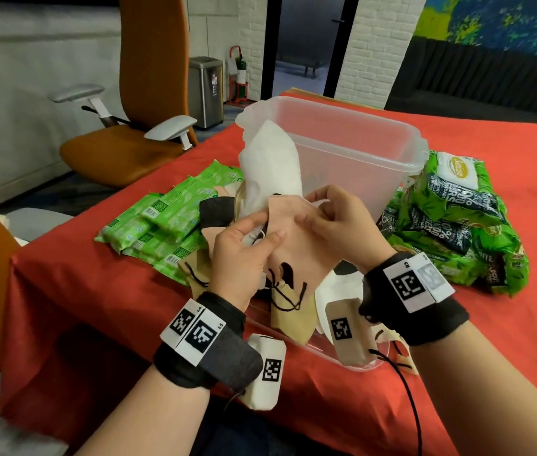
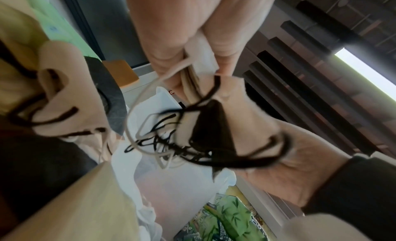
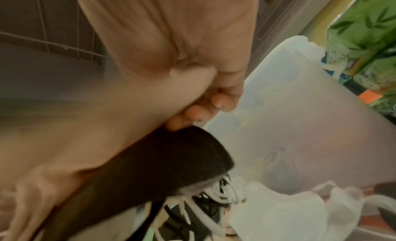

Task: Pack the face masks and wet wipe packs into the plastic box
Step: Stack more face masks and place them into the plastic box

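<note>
The head view looks down over the desk point(image 1: 458, 143); both wrist views sit close under the hands, sharing the plastic box point(image 1: 342, 143).

Left wrist view blurred: ear loops point(image 2: 171, 143) tangled, count not readable. Right wrist view smeared; contents behind the plastic box point(image 3: 310, 126) wall indistinct. Head view: lower part of the box hidden behind both hands and the pink mask point(image 1: 296, 232). Lid point(image 1: 352, 360) partly covered by masks and the right wrist. Large wipe packs point(image 1: 458, 225) at 3 o'clock: print mostly illegible. Chair point(image 1: 148, 93) cut off at 12 o'clock.
</note>
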`<state>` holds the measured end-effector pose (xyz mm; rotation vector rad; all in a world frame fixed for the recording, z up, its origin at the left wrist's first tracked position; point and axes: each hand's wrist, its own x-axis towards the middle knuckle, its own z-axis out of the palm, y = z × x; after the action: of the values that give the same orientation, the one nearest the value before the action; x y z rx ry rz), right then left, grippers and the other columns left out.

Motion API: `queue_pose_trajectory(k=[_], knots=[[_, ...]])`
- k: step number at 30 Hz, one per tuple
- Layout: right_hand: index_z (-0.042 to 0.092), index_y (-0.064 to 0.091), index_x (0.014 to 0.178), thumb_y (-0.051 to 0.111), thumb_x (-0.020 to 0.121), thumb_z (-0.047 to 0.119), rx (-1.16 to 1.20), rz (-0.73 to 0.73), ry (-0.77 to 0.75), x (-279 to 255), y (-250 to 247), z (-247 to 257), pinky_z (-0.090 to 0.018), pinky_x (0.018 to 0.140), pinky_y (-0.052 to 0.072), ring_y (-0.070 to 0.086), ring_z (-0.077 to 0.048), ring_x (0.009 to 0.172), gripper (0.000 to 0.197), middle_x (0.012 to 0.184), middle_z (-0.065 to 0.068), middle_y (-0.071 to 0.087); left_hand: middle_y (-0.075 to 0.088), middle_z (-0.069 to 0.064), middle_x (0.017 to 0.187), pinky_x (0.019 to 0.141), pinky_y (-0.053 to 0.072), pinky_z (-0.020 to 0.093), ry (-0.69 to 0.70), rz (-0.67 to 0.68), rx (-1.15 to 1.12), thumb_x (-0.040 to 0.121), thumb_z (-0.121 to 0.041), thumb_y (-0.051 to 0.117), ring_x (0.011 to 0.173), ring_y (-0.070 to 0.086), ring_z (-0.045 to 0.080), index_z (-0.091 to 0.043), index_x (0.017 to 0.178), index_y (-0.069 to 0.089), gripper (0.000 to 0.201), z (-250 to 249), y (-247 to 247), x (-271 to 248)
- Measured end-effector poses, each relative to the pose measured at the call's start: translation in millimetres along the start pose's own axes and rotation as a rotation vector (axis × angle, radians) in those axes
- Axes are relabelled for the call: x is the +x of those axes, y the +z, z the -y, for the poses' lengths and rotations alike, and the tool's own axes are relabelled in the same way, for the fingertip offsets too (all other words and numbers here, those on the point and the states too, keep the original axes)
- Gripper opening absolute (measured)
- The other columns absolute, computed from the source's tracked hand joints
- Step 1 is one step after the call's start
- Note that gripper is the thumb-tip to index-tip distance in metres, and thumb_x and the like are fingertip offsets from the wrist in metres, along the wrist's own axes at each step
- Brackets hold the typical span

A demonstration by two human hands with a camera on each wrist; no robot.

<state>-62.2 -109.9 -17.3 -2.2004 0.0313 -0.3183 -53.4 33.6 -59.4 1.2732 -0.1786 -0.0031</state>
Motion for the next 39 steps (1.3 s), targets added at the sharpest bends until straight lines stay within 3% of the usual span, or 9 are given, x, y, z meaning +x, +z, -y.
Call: queue_pose_trajectory(k=[4, 7, 11, 16, 19, 21, 27, 32, 39], knots=[[0.01, 0.059, 0.076, 0.078, 0.071, 0.03, -0.174, -0.065, -0.009, -3.7, -2.0, 3.2, -0.026, 0.059, 0.038, 0.049, -0.018, 0.069, 0.027, 0.076, -0.007, 0.057, 0.071, -0.008, 0.077, 0.057, 0.055, 0.021, 0.009, -0.036, -0.038, 0.08, 0.009, 0.064, 0.065, 0.064, 0.009, -0.016, 0.091, 0.065, 0.027, 0.6, -0.5, -0.3], [0.004, 0.063, 0.07, 0.078, 0.07, 0.018, -0.225, -0.152, -0.093, -8.5, -3.8, 10.6, -0.019, 0.054, 0.035, 0.048, -0.014, 0.066, 0.021, 0.074, -0.007, 0.059, 0.071, -0.001, 0.088, 0.065, 0.053, 0.031, 0.013, -0.067, -0.052, 0.078, 0.01, 0.064, 0.076, 0.062, 0.02, -0.019, 0.096, 0.065, 0.034, 1.3, -0.8, 0.0], [0.014, 0.058, 0.069, 0.075, 0.073, 0.011, -0.15, -0.039, -0.173, -11.6, -5.3, 14.7, -0.011, 0.051, 0.036, 0.046, -0.002, 0.053, 0.017, 0.064, 0.003, 0.058, 0.068, 0.005, 0.098, 0.058, 0.05, 0.021, 0.023, -0.016, -0.11, 0.079, 0.015, 0.06, 0.065, 0.058, 0.009, -0.024, 0.11, 0.06, 0.05, 1.3, 0.4, -1.9], [0.012, 0.068, 0.083, 0.067, 0.081, 0.006, -0.117, 0.077, -0.137, -7.9, -16.6, 9.7, -0.005, 0.056, 0.038, 0.05, 0.012, 0.054, 0.007, 0.062, 0.016, 0.058, 0.067, 0.003, 0.106, 0.068, 0.052, 0.018, 0.043, -0.068, -0.107, 0.081, 0.009, 0.062, 0.078, 0.06, 0.008, -0.028, 0.107, 0.061, 0.045, 2.5, -2.9, -0.9], [0.011, 0.062, 0.079, 0.065, 0.08, 0.001, 0.048, 0.099, -0.047, -5.8, -33.8, 9.3, -0.013, 0.06, 0.044, 0.054, 0.001, 0.059, 0.01, 0.067, 0.004, 0.062, 0.063, -0.012, 0.112, 0.094, 0.046, 0.024, 0.056, -0.114, -0.065, 0.083, 0.001, 0.064, 0.109, 0.059, 0.004, -0.03, 0.103, 0.064, 0.037, 2.1, -9.3, 3.3], [0.011, 0.059, 0.074, 0.059, 0.073, 0.01, 0.151, 0.065, 0.007, -3.1, -45.4, 8.3, -0.021, 0.062, 0.043, 0.054, -0.008, 0.062, 0.002, 0.069, -0.001, 0.059, 0.063, -0.016, 0.109, 0.096, 0.044, 0.023, 0.052, -0.115, -0.068, 0.083, 0.0, 0.064, 0.11, 0.057, 0.0, -0.03, 0.099, 0.066, 0.034, 0.4, -12.4, 5.1], [0.011, 0.062, 0.112, 0.054, 0.079, 0.006, 0.176, 0.209, 0.09, 6.5, -51.7, 2.9, -0.023, 0.09, 0.039, 0.056, -0.012, 0.099, 0.035, 0.114, -0.004, 0.061, 0.068, -0.015, 0.093, 0.082, 0.047, 0.009, 0.047, 0.001, -0.013, 0.081, 0.001, 0.065, 0.088, 0.061, -0.01, -0.02, 0.091, 0.069, 0.024, -5.1, -11.7, 4.7], [0.011, 0.066, 0.084, 0.059, 0.081, 0.013, 0.117, 0.168, 0.076, 3.8, -42.5, -1.7, -0.032, 0.072, 0.042, 0.057, -0.017, 0.073, 0.008, 0.08, -0.005, 0.064, 0.068, -0.008, 0.098, 0.088, 0.049, 0.016, 0.001, 0.113, 0.082, 0.075, 0.007, 0.068, 0.093, 0.063, 0.002, -0.017, 0.097, 0.068, 0.032, -1.4, -13.5, 2.5], [0.003, 0.066, 0.074, 0.062, 0.074, 0.021, 0.148, -0.133, 0.039, 5.2, -47.2, -1.8, -0.026, 0.062, 0.039, 0.049, -0.014, 0.065, 0.018, 0.068, -0.007, 0.058, 0.066, -0.014, 0.093, 0.08, 0.042, 0.004, 0.055, 0.086, 0.249, 0.074, 0.007, 0.07, 0.085, 0.058, -0.014, -0.025, 0.087, 0.069, 0.034, 4.6, -21.0, 5.5]])
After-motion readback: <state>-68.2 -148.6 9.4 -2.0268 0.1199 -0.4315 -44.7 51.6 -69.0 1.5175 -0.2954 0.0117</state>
